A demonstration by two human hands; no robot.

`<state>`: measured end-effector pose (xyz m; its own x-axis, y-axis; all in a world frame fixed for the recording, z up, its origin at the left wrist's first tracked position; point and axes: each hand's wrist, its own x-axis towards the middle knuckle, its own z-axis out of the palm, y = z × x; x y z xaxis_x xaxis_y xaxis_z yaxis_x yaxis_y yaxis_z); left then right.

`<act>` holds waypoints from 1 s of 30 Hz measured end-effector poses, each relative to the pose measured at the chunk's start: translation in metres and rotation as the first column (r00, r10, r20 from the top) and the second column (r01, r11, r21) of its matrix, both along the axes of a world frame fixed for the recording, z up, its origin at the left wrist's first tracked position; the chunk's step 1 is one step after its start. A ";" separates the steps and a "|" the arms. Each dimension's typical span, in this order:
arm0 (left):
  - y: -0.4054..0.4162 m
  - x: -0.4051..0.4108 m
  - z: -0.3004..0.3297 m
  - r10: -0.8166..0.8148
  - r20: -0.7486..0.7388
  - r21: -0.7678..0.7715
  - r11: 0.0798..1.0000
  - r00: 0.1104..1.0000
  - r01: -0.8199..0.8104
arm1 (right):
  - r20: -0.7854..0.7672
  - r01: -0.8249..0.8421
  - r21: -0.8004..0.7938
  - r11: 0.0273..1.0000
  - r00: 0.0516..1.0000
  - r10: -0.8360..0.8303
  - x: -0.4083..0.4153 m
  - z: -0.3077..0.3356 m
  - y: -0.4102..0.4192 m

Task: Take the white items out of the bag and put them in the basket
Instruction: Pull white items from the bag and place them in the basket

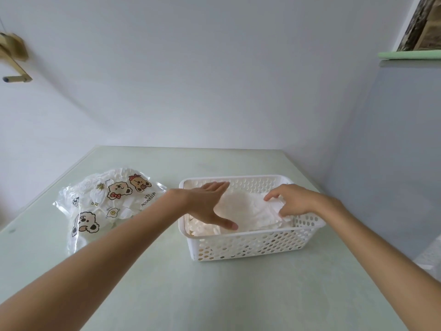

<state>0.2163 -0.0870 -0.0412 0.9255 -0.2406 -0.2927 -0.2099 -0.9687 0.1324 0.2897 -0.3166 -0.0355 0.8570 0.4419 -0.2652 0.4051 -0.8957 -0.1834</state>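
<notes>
While both hands sit over the basket (248, 237) on the worktop (214, 295), I judge the white items (241, 209) light, soft and crushable. My left hand (208, 205) lies flat and spread on the pile; my right hand (294, 200) pinches an edge with curled fingers (274, 195). More remain inside the bag (105, 204).

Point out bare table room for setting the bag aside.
Free: the table in front of the bag and basket, and the strip behind them by the wall. Crowded: the basket, where both hands, left and right, work.
</notes>
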 end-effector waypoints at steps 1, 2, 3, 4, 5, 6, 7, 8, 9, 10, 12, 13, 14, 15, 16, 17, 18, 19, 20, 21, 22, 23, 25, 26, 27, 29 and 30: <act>0.004 -0.001 0.000 -0.005 0.030 0.000 1.000 1.000 0.005 | 0.105 0.006 0.008 1.000 0.994 -0.007 -0.003 -0.002 -0.002; 0.007 -0.002 -0.001 -0.007 0.034 0.016 1.000 0.999 0.006 | 0.186 0.013 0.011 1.000 0.982 -0.015 -0.005 -0.005 -0.002; 0.008 -0.003 -0.002 -0.006 0.016 0.050 0.999 1.000 0.005 | 0.227 0.020 0.010 1.000 0.974 -0.022 -0.008 -0.009 -0.001; 0.008 -0.004 -0.005 -0.006 -0.010 0.096 0.995 1.000 0.007 | 0.226 0.025 0.003 1.000 0.974 -0.025 -0.009 -0.014 0.000; 0.007 -0.005 -0.008 -0.006 -0.028 0.138 0.990 1.000 0.010 | 0.203 0.027 -0.005 1.000 0.979 -0.025 -0.011 -0.017 0.001; 0.006 -0.006 -0.010 -0.011 -0.027 0.162 0.987 1.000 0.015 | 0.181 0.027 -0.003 1.000 0.983 -0.026 -0.011 -0.020 0.001; 0.005 -0.007 -0.009 -0.019 -0.008 0.163 0.986 1.000 0.020 | 0.180 0.027 0.015 1.000 0.983 -0.029 -0.012 -0.019 0.001; 0.004 -0.009 -0.006 -0.025 0.020 0.140 0.990 0.999 0.022 | 0.200 0.025 0.042 0.999 0.979 -0.033 -0.012 -0.015 0.001; 0.005 -0.013 -0.001 -0.023 0.048 0.100 0.995 0.999 0.018 | 0.233 0.021 0.079 0.997 0.972 -0.039 -0.013 -0.009 0.001; 0.007 -0.018 0.006 -0.011 0.073 0.047 0.999 0.997 0.007 | 0.271 0.016 0.124 0.992 0.961 -0.050 -0.016 -0.003 0.002; 0.017 -0.032 0.020 0.040 0.113 -0.091 0.995 0.993 -0.029 | 0.335 -0.014 0.240 0.971 0.940 -0.070 -0.024 0.008 0.011; 0.026 -0.041 0.025 0.074 0.137 -0.165 0.985 0.988 -0.050 | 0.356 -0.044 0.300 0.953 0.932 -0.069 -0.031 0.013 0.020; 0.038 -0.050 0.028 0.116 0.175 -0.230 0.970 0.978 -0.074 | 0.358 -0.083 0.356 0.931 0.932 -0.053 -0.040 0.016 0.031; 0.052 -0.061 0.028 0.170 0.225 -0.279 0.955 0.959 -0.104 | 0.343 -0.125 0.406 0.905 0.939 -0.024 -0.050 0.018 0.045; 0.068 -0.070 0.026 0.233 0.271 -0.308 0.940 0.934 -0.146 | 0.316 -0.157 0.450 0.879 0.949 0.008 -0.060 0.017 0.060; 0.082 -0.079 0.023 0.304 0.307 -0.321 0.925 0.902 -0.203 | 0.290 -0.182 0.481 0.858 0.956 0.040 -0.071 0.014 0.074; 0.099 -0.089 0.018 0.382 0.332 -0.329 0.904 0.863 -0.274 | 0.276 -0.204 0.504 0.839 0.959 0.068 -0.081 0.011 0.092; 0.112 -0.096 0.013 0.441 0.341 -0.332 0.883 0.830 -0.332 | 0.271 -0.215 0.524 0.824 0.959 0.078 -0.090 0.008 0.106; 0.123 -0.100 0.008 0.488 0.325 -0.329 0.861 0.810 -0.387 | 0.272 -0.223 0.549 0.806 0.959 0.080 -0.097 0.005 0.119; 0.133 -0.105 0.003 0.526 0.276 -0.322 0.839 0.805 -0.438 | 0.273 -0.230 0.571 0.788 0.959 0.082 -0.105 0.002 0.132; 0.140 -0.109 0.001 0.540 0.201 -0.303 0.828 0.817 -0.472 | 0.282 -0.241 0.586 0.773 0.956 0.084 -0.110 0.000 0.144; 0.142 -0.111 -0.001 0.531 0.103 -0.267 0.830 0.841 -0.491 | 0.297 -0.251 0.595 0.764 0.951 0.081 -0.116 -0.001 0.154; 0.142 -0.115 -0.002 0.484 -0.061 -0.168 0.857 0.873 -0.487 | 0.325 -0.269 0.607 0.747 0.943 0.075 -0.125 -0.001 0.172; 0.137 -0.115 -0.001 0.466 -0.076 -0.126 0.873 0.882 -0.472 | 0.326 -0.266 0.611 0.745 0.943 0.069 -0.128 -0.001 0.176; 0.131 -0.114 -0.001 0.471 -0.035 -0.104 0.876 0.882 -0.472 | 0.315 -0.258 0.599 0.758 0.946 0.073 -0.131 0.000 0.180; 0.127 -0.111 -0.002 0.519 0.122 -0.064 0.855 0.846 -0.515 | 0.258 -0.242 0.516 0.821 0.959 0.120 -0.135 0.001 0.187; 0.128 -0.109 -0.002 0.548 0.186 -0.027 0.833 0.816 -0.553 | 0.230 -0.245 0.465 0.850 0.961 0.152 -0.136 0.002 0.188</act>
